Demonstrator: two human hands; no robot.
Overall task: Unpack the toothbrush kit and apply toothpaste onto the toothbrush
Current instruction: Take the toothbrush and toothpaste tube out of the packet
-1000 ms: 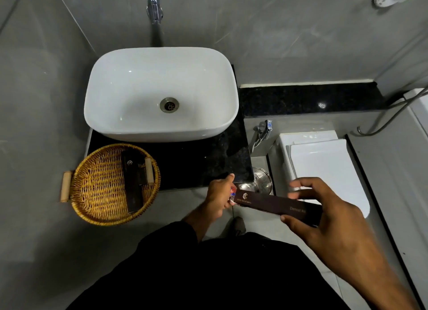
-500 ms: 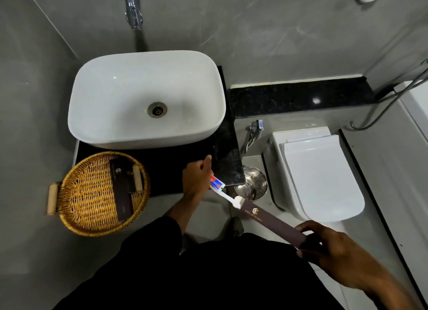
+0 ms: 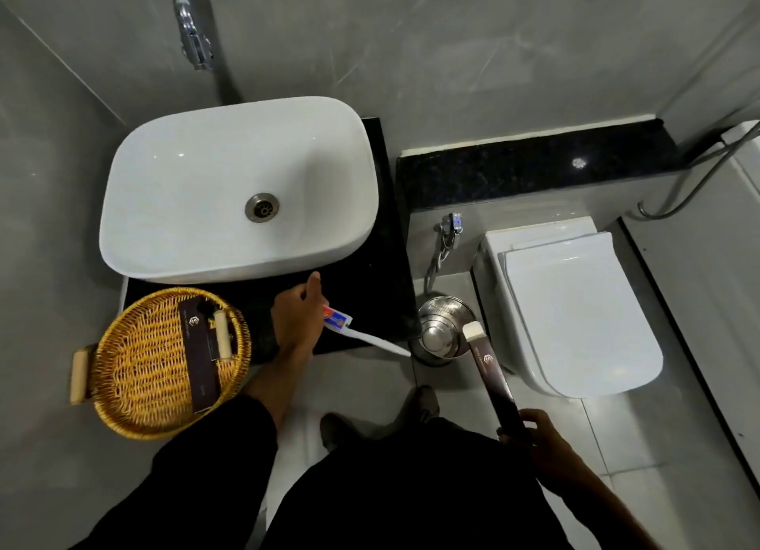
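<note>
Above the bench (image 3: 362, 298) edge, the left hand (image 3: 294, 321) grips toothbrush (image 3: 378, 341) and toothpaste tube (image 3: 337, 318), both extracted. The right hand (image 3: 543, 446) clasps the emptied kit box (image 3: 495, 381). Paste application remains.

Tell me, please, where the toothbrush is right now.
In the head view, the toothbrush is in the left hand, over the front edge of the black counter, left of the steel bin.
</note>
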